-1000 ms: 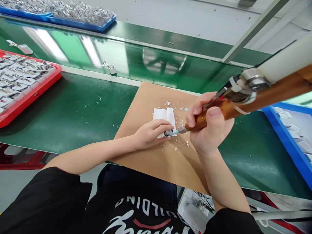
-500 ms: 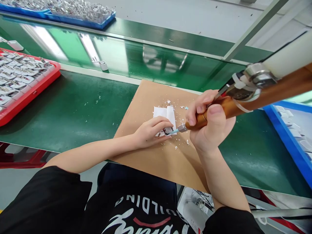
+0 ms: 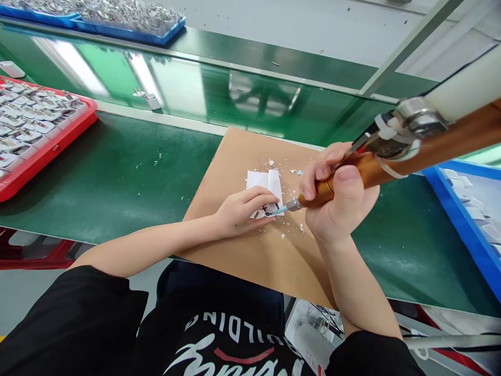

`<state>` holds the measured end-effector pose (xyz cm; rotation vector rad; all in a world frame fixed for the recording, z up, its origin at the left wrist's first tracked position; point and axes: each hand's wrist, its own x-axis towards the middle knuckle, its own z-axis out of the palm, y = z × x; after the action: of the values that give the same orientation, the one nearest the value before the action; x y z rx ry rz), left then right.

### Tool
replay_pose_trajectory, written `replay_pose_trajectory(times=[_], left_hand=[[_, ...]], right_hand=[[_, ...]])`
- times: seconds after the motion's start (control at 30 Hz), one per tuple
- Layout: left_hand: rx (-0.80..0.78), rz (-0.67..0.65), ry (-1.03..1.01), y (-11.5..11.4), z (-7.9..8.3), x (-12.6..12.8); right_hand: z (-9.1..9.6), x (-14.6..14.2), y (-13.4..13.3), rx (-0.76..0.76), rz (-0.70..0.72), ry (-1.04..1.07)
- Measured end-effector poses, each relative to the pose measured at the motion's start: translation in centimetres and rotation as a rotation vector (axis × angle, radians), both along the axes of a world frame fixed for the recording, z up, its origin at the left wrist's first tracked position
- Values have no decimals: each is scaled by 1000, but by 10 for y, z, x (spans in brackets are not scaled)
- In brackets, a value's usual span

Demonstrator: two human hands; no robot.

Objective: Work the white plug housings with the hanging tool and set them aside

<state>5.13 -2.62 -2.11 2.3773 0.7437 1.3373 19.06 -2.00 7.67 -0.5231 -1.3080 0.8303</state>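
Note:
My left hand [image 3: 245,211] is closed around a small white plastic housing [image 3: 271,208], with dark and reddish bits showing inside it. It rests on a folded white paper [image 3: 258,180] on a brown board [image 3: 238,245]. My right hand [image 3: 338,201] is wrapped around a thick orange-brown dispensing gun [image 3: 368,169] with a metal lever on its side. Its light-blue nozzle [image 3: 279,210] slants down to the left, the tip at the edge of the housing. My left fingers partly hide the housing.
A red tray [image 3: 47,143] of white plug parts stands at left. A blue tray [image 3: 465,235] with white parts is at right; blue trays [image 3: 129,31] sit on the back shelf. On the green conveyor lies a plug [image 3: 152,100]. White scraps [image 3: 302,227] litter the board.
The plugs on the conveyor have shifted to the left. My hands, the housing and the dispensing gun stay almost exactly where they were.

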Motion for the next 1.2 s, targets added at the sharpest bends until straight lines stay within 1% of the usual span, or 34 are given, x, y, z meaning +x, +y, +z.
replay_pose_trajectory(times=[0.2, 0.33, 0.47, 0.6, 0.7, 0.93, 1.0, 1.1, 1.2], left_hand=[[-33, 16, 27, -1, -4, 0], [-68, 28, 37, -3, -5, -1], [-77, 79, 62, -4, -6, -2], [-72, 102, 72, -4, -8, -3], [-64, 108, 79, -4, -10, -3], [-89, 117, 49, -4, -9, -3], [-74, 119, 44, -4, -9, -3], [-62, 118, 45, -4, -9, -3], [-69, 110, 53, -4, -9, -3]], right_hand=[[1, 1, -2, -43, -5, 17], [0, 2, -1, -39, -25, 37], [0, 2, -1, -69, -80, -16], [0, 3, -1, -88, -123, -71], [0, 3, 0, -75, -108, -63], [0, 3, 0, -33, -16, 52], [0, 3, -1, -48, -26, 39], [0, 2, -1, -74, -78, 10], [0, 2, -1, -64, -91, -6]])
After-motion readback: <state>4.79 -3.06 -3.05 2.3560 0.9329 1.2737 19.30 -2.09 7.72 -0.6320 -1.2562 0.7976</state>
